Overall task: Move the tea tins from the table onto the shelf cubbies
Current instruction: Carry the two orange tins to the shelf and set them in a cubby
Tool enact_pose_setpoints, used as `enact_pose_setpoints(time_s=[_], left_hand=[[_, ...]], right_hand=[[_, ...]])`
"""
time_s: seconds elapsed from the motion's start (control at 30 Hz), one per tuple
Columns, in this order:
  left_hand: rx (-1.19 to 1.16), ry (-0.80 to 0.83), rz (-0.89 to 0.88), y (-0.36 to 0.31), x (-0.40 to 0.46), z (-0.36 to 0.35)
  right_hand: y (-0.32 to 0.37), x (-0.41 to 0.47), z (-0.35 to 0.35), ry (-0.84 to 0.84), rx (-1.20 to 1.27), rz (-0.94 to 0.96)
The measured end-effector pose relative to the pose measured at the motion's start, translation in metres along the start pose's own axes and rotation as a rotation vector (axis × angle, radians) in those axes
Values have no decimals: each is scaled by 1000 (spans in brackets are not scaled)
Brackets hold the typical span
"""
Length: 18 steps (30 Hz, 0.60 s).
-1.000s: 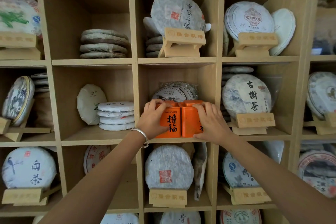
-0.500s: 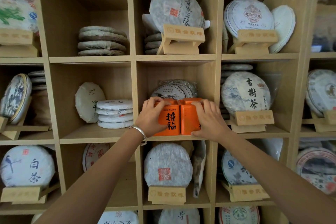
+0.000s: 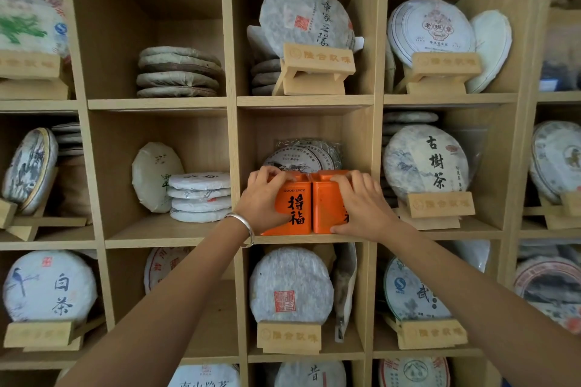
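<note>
Two orange tea tins side by side, touching, upright on the front edge of the centre cubby in the middle of the frame, long axes vertical. Left tin front face turned toward the camera, black characters and "GOOD LUCK" readable; its left side hidden behind the left hand. Right tin angled slightly, its printed face mostly covered by the right hand, only a sliver of black lettering visible at its right edge. Lids partly hidden under fingertips.

Left grip: fingers curled over the top of the left tin, thumb not visible, palm against its side, holding it. Right grip: fingers curled over the top of the right tin, thumb low along its front base, holding it. Silver bangle on the left wrist.

Behind the tins, wrapped tea cakes in plastic, lower halves hidden by the tins. Wrapped round tea cakes on wooden stands in neighbouring cubbies; those at the far left and far right edges cut off and blurred. Bottom row cut off by the lower frame edge. Tabletop out of view.
</note>
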<state>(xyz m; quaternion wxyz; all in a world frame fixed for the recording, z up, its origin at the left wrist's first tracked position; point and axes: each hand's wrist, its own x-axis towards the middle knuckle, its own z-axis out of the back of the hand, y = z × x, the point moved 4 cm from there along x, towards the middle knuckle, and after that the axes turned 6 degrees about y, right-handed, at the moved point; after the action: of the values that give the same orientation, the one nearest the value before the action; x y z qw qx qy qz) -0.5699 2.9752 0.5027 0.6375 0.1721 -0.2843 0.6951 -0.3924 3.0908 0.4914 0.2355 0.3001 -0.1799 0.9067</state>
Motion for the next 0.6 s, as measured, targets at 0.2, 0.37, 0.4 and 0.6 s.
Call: enact_pose_setpoints(time_s=[0.2, 0.37, 0.4, 0.6], left_hand=[[61, -49, -6, -9, -4, 5], [26, -88, -46, -19, -8, 11], [11, -102, -57, -24, -9, 12], [72, -158, -208, -60, -23, 13]], right_hand=[[0, -5, 5, -8, 111, 20], [1, -12, 22, -56, 89, 46], [-1, -14, 26, -61, 63, 48], [-7, -36, 44, -46, 1, 52]])
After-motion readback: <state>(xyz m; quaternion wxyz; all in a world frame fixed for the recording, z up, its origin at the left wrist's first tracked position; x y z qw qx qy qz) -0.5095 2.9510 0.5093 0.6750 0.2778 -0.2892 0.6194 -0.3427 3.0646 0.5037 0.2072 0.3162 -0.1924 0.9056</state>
